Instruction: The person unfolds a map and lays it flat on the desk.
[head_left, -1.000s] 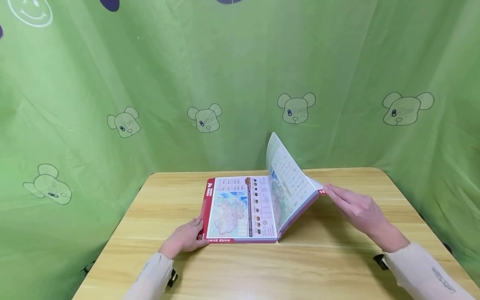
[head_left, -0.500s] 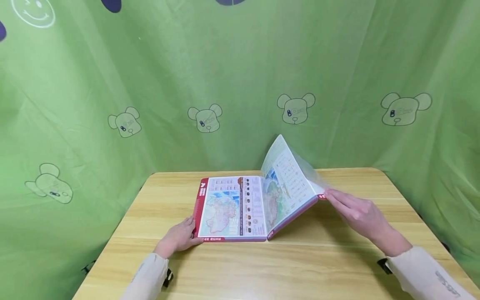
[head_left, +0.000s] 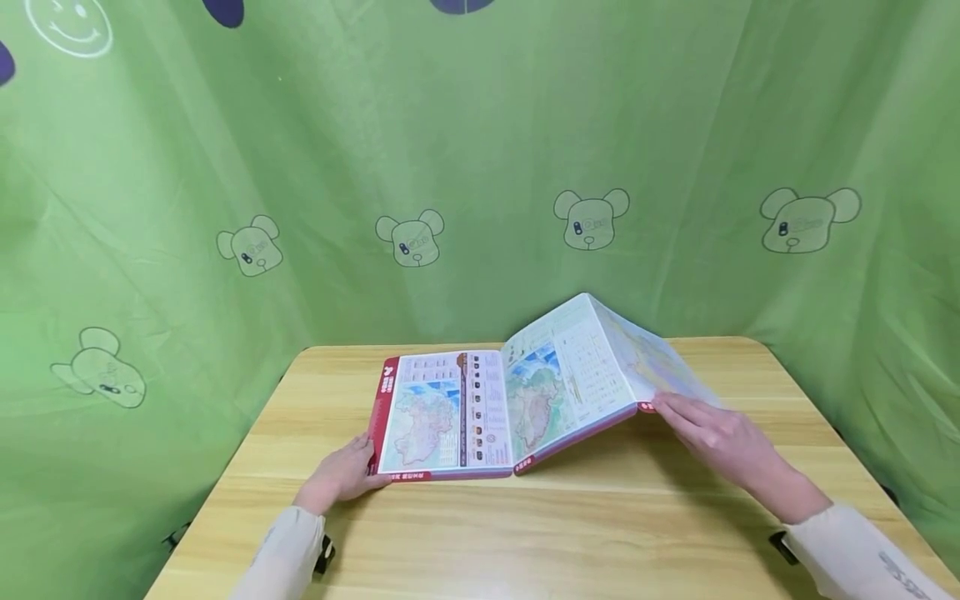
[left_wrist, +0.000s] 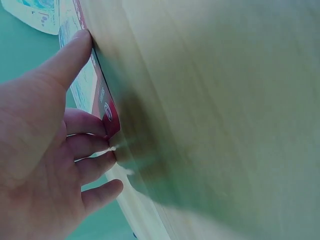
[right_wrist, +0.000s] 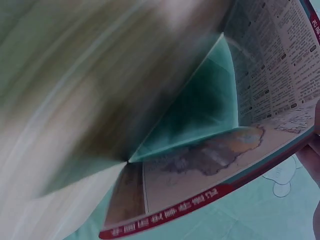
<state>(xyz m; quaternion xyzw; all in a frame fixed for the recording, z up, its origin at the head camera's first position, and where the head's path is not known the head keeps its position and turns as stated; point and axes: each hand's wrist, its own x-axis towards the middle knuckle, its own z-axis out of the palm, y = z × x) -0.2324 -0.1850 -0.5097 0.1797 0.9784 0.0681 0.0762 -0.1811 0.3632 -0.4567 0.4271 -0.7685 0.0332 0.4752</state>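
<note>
A folding map (head_left: 420, 421) with a red left border lies partly unfolded on the table, its left panel flat. Its middle panel (head_left: 570, 375) slants up to the right, and another panel slopes down behind the fold. My left hand (head_left: 341, 475) holds the near-left corner, thumb on the front edge and fingers at the side; the left wrist view shows this red corner (left_wrist: 111, 117) against the fingers. At the right, my right hand (head_left: 723, 442) pinches the raised panel's near edge. From the right wrist, the map's printed underside (right_wrist: 210, 160) shows, with the fingers partly cut off.
The wooden table (head_left: 480, 542) carries the map near its middle. A green curtain (head_left: 480, 167) with bear-head drawings hangs around the back and sides, close behind the table's far edge.
The map's left part has slid left with my left hand. The raised middle panel has tilted lower toward the right, and the panel behind it has spread open. My right hand has dropped slightly.
</note>
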